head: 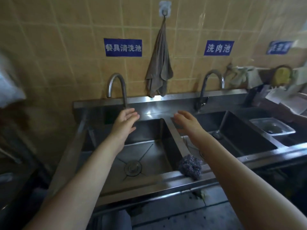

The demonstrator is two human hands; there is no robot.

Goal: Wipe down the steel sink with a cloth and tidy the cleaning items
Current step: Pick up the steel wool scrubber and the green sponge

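A wall of square tan tiles (69,52) fills the upper half of the view and carries blue rectangular signs with white characters: the left sign (123,47) reads 餐具清洗池, the middle sign (219,48) reads 洗肉池, and a third sign (279,47) at the far right is too blurred to read. Below it runs the steel sink (167,105), a long brushed-metal unit with a low backsplash and several rectangular basins. The left basin (146,156) has creased diagonal folds running to a round drain (133,168) and holds nothing else; the right basin (232,135) shows a small drain plug near its back corner. Further right a shallow rectangular steel tray (272,127) sits in another basin. A grey-brown cloth (159,67) hangs limp from a clear adhesive hook (164,7) on the wall, between two curved gooseneck taps, the left tap (117,88) and the right tap (211,83). The left hand (125,121) is open with fingers spread and gripping nothing, just below the left tap's spout; the right hand (186,122) is likewise open and empty, palm down over the divider between the basins. A purple knobbly scrubber (191,166) rests on the front rim of the sink beside the divider, under the right forearm.
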